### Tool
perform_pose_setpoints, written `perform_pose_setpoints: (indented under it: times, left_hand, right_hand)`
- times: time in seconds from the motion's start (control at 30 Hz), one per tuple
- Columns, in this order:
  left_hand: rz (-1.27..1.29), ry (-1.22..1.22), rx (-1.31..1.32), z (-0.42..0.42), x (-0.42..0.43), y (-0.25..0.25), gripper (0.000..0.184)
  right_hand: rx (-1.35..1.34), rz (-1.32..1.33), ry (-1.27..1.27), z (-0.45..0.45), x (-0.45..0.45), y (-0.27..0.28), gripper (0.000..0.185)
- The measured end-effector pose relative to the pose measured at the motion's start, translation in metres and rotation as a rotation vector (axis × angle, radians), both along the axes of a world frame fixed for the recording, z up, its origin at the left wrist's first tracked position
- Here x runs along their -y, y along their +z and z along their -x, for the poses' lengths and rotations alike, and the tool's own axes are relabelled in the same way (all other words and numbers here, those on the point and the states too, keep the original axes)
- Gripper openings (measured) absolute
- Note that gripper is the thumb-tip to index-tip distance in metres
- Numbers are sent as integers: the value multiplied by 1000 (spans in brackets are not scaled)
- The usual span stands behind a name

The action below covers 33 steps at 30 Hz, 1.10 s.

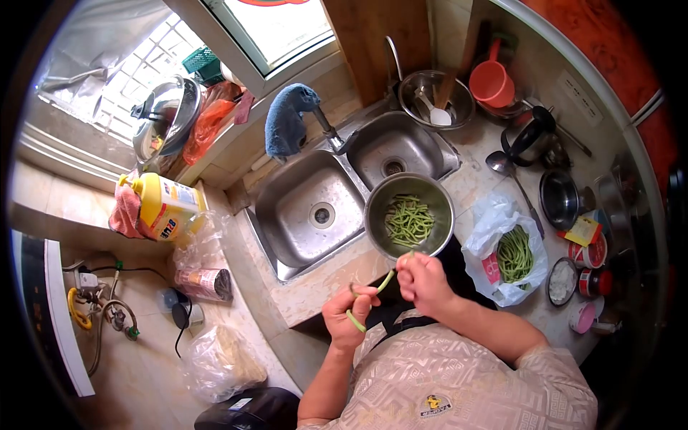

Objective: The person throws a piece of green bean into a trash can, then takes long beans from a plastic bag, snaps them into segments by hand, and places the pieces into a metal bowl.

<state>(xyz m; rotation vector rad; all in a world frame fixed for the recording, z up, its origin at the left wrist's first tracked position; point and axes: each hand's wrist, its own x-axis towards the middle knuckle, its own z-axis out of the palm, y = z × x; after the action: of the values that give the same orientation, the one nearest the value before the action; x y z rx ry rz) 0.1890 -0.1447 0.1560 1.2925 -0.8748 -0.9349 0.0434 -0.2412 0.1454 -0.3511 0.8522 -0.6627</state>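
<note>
My left hand (pixel 347 317) is closed around a long green bean (pixel 385 282), whose lower end curls out below the fingers. The bean's other end reaches up to my right hand (pixel 424 284), which is closed in a pinch at its tip. Just beyond the right hand, a metal bowl (pixel 374 239) holds a pile of short green bean pieces (pixel 409 221). To the right, a white plastic bag (pixel 476 252) lies open with whole long green beans (pixel 514 255) in it.
A double steel sink (pixel 297 193) lies ahead, with a blue cloth (pixel 290 118) over its faucet. At the right are a ladle (pixel 499 163), a black bowl (pixel 559 197) and a red dipper (pixel 492 84). A yellow jug (pixel 161 204) stands at the left.
</note>
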Motion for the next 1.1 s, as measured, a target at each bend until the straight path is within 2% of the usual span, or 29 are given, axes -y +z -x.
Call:
perform_pose_setpoints:
  times: [0.03,0.07,0.13,0.17,0.2,0.3,0.4,0.43,0.53,0.57,0.7,0.8,0.83,0.93,1.07,1.1]
  left_hand:
    - [117,36,-18,1,1,-2,22]
    - [93,6,-97,0,2,0,24]
    - [47,-43,-253,-5,1,5,27]
    - [-42,-119,-383,-10,-1,5,26]
    - [-64,-132,-400,-10,-2,2,25]
    - [-114,-205,-410,-12,1,-6,23]
    - [-163,-321,-371,-12,3,-11,24]
    - [-200,-336,-379,-8,5,-10,24]
    - [-195,-502,-272,-5,15,-3,27]
    - [-216,-512,-271,-3,16,-4,27]
    - [-291,-571,-221,-3,21,-5,22]
    - [-409,-607,-100,-2,29,1,17]
    - [-456,-610,-25,0,29,0,16]
    - [-490,-627,187,4,32,-8,13]
    - [-447,-681,469,16,42,-12,12]
    - [-426,-690,514,20,44,-11,12]
  right_hand:
    - [-30,30,-56,2,8,-14,15]
    - [-60,63,-111,5,18,-28,15]
    - [-140,232,9,18,45,-46,15]
    - [-415,586,69,19,59,-59,19]
    - [-690,942,125,19,69,-64,27]
    - [-1248,1404,-58,20,69,-61,45]
    - [-242,775,392,25,51,-20,54]
    - [-73,677,466,26,44,2,52]
    - [-65,1039,626,29,40,31,41]
    - [-132,1264,556,29,42,33,29]
    - [-290,1763,540,35,50,32,9]
    - [-522,1871,650,43,41,39,11]
    - [-571,1862,586,43,35,29,11]
    - [-443,1261,567,47,19,-19,17]
    - [-39,-15,550,56,2,-56,20]
    - [-15,-137,507,59,-3,-63,19]
